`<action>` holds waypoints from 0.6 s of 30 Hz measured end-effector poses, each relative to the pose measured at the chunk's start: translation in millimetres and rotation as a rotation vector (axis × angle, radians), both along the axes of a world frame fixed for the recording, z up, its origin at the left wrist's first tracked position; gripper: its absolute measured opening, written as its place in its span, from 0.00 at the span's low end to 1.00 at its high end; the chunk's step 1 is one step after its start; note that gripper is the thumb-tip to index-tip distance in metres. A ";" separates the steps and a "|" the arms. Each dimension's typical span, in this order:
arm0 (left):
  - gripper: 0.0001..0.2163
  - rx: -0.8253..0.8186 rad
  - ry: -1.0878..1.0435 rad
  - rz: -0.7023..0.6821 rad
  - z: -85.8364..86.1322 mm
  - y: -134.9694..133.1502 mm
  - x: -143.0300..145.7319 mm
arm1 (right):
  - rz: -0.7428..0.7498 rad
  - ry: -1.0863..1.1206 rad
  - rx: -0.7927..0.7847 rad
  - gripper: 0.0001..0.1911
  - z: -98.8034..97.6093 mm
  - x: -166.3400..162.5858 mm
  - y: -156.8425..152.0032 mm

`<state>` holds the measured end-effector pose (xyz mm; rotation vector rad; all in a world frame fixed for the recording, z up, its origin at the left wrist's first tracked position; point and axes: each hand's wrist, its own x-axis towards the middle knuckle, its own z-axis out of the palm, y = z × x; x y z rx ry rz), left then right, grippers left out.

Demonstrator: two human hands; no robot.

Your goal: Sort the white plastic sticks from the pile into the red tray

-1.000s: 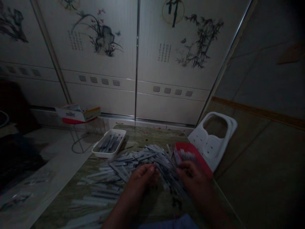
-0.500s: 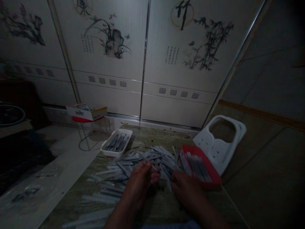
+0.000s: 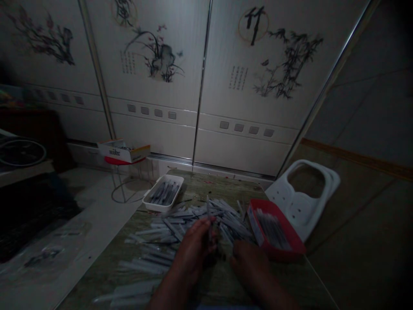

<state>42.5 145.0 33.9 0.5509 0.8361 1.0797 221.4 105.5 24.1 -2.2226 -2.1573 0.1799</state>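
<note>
My left hand [image 3: 196,241] is closed round a slim pen [image 3: 208,209], which points up and away from me between thumb and fingers. To its right, my right hand [image 3: 247,258] is curled low over the table, close to the pile. Its fingertips are dark and partly hidden, so what they hold cannot be made out. Beyond both hands lies a loose pile of pale, translucent pens [image 3: 196,212], some with dark cores. More pale pens [image 3: 142,265] are spread to the left of my left forearm.
A white tray [image 3: 145,202] of pens stands at the table's far left. At the right edge is a red bin [image 3: 298,249] of upright-leaning pens. A white plastic chair [image 3: 309,215] is behind it. A box [image 3: 112,152] rests on a red stool [image 3: 124,161] before the cabinet doors.
The pen in my left hand has swung from a slant to nearly upright. My right hand stays low near the pile. The whole view has shifted slightly.
</note>
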 end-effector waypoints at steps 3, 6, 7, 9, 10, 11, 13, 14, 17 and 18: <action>0.15 0.028 0.018 -0.018 1.4 -1.5 -0.3 | 0.003 0.019 -0.002 0.08 1.4 -2.0 -1.8; 0.16 0.070 0.039 -0.048 4.2 -3.5 -1.0 | 0.004 0.049 -0.004 0.07 1.5 -3.7 -3.2; 0.17 0.079 0.047 -0.058 4.9 -4.0 -1.2 | 0.004 0.061 -0.002 0.07 1.1 -3.9 -3.4; 0.17 0.088 0.058 -0.065 5.7 -4.6 -1.6 | 0.002 0.078 0.002 0.06 1.0 -3.7 -3.4; 0.18 0.088 0.060 -0.065 5.7 -4.7 -1.7 | -0.001 0.095 0.006 0.05 2.0 -3.0 -3.1; 0.18 0.092 0.057 -0.065 5.5 -4.7 -1.8 | -0.005 0.135 0.015 0.05 4.1 -1.8 -2.5; 0.17 0.109 0.048 -0.060 4.5 -4.5 -1.6 | -0.020 0.314 0.040 0.04 12.1 2.5 -0.3; 0.17 0.120 0.043 -0.060 3.8 -4.5 -1.4 | -0.033 0.458 0.064 0.04 17.9 5.7 1.3; 0.16 0.153 0.032 -0.058 1.4 -4.5 -0.4 | -0.103 0.905 0.096 0.08 39.0 18.9 6.4; 0.16 0.154 0.031 -0.057 0.5 -4.5 0.1 | -0.113 1.010 0.098 0.10 45.9 23.7 7.8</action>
